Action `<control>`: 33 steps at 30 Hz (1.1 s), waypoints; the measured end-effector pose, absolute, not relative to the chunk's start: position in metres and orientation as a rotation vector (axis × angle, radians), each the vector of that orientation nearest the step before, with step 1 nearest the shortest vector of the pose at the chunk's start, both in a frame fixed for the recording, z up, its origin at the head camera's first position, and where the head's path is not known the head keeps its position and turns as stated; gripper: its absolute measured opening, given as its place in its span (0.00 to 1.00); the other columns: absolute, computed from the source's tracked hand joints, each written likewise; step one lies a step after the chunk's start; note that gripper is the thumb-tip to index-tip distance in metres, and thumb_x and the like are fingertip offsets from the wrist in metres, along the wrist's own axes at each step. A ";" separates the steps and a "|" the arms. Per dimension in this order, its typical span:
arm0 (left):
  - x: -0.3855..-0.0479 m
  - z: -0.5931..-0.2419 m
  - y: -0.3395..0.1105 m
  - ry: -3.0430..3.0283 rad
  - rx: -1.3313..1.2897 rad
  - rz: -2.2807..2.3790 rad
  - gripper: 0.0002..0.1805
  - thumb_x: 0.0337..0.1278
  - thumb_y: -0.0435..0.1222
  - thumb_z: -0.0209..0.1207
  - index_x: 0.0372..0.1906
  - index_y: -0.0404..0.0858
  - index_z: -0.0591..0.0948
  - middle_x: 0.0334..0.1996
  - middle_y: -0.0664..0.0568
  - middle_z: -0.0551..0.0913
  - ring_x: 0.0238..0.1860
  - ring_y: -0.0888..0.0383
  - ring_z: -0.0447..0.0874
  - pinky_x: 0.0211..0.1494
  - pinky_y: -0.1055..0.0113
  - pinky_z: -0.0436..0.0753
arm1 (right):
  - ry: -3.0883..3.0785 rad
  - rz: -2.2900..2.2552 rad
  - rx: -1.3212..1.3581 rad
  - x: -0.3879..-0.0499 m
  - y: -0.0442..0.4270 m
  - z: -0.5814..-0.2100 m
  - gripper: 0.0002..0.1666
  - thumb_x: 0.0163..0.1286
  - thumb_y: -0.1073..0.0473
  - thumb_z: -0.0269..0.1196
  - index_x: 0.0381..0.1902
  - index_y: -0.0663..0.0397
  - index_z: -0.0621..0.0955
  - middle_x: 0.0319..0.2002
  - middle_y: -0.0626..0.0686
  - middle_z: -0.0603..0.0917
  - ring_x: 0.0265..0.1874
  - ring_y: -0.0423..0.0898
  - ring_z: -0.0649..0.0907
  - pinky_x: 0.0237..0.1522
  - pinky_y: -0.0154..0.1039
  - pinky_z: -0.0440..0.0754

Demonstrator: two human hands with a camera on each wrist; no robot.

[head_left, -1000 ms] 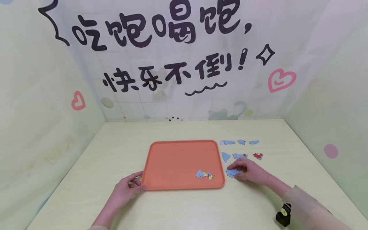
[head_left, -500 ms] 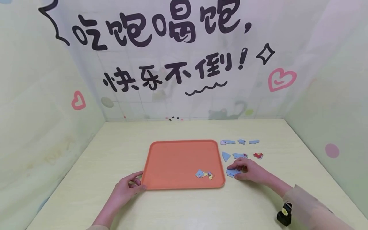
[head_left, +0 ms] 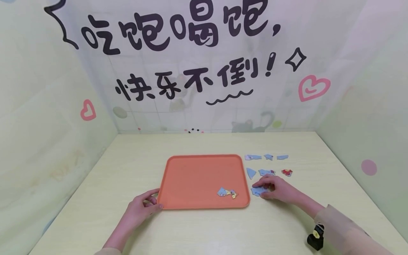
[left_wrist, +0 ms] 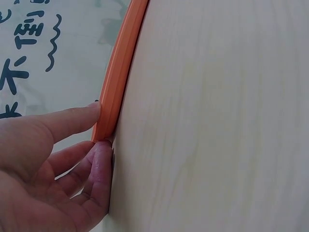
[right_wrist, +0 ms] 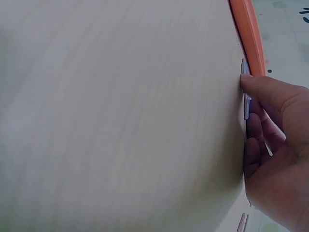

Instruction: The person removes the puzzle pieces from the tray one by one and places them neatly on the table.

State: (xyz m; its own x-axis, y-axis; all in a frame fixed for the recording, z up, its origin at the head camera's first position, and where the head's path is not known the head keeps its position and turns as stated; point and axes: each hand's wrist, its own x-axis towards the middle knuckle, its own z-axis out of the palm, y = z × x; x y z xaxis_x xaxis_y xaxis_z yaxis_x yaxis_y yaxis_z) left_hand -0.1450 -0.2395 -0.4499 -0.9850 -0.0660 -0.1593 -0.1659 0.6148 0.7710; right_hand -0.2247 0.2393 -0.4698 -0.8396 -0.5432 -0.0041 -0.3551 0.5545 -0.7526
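An orange-red tray (head_left: 194, 177) lies flat on the table. My left hand (head_left: 139, 209) holds its near left corner, with the thumb on the front edge and the fingers at the left side. To the right of the tray, my right hand (head_left: 280, 190) has thumb and fingertips on a light-blue puzzle piece (head_left: 255, 191), which is flat on the table and partly covered by the hand. Seen edge-on in the right wrist view, the puzzle piece (right_wrist: 246, 108) sits at the thumb. A small joined group of blue and yellow puzzle pieces (head_left: 227, 193) rests inside the tray.
More puzzle pieces lie right of the tray: a blue triangle (head_left: 251, 173), a blue piece (head_left: 267, 172), a red piece (head_left: 287, 172) and a back row with a long piece (head_left: 253, 157). Printed cloth walls (head_left: 197, 117) bound the table (head_left: 204, 230). A black object (head_left: 315, 238) hangs at the right sleeve.
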 end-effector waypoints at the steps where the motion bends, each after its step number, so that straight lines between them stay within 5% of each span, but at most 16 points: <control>1: -0.145 -0.449 -0.239 2.716 -0.198 1.316 0.34 0.52 0.34 0.70 0.67 0.37 0.74 0.38 0.50 0.81 0.32 0.60 0.76 0.28 0.72 0.72 | 2.553 -1.160 -0.753 -0.224 0.239 -0.469 0.18 0.64 0.58 0.69 0.52 0.48 0.85 0.48 0.52 0.82 0.41 0.43 0.73 0.39 0.29 0.72; 21: -0.147 -0.450 -0.239 2.703 -0.207 1.328 0.35 0.51 0.34 0.70 0.67 0.39 0.74 0.39 0.49 0.81 0.31 0.62 0.74 0.28 0.73 0.72 | 2.636 -1.001 -0.834 -0.239 0.229 -0.444 0.23 0.62 0.59 0.70 0.55 0.48 0.82 0.48 0.49 0.84 0.44 0.46 0.78 0.43 0.33 0.78; 33: -0.145 -0.451 -0.241 2.703 -0.192 1.320 0.35 0.52 0.35 0.70 0.67 0.39 0.74 0.38 0.49 0.81 0.31 0.61 0.74 0.28 0.73 0.73 | 2.596 -0.968 -1.061 -0.246 0.177 -0.418 0.23 0.63 0.61 0.69 0.57 0.54 0.81 0.50 0.55 0.85 0.46 0.54 0.80 0.46 0.46 0.81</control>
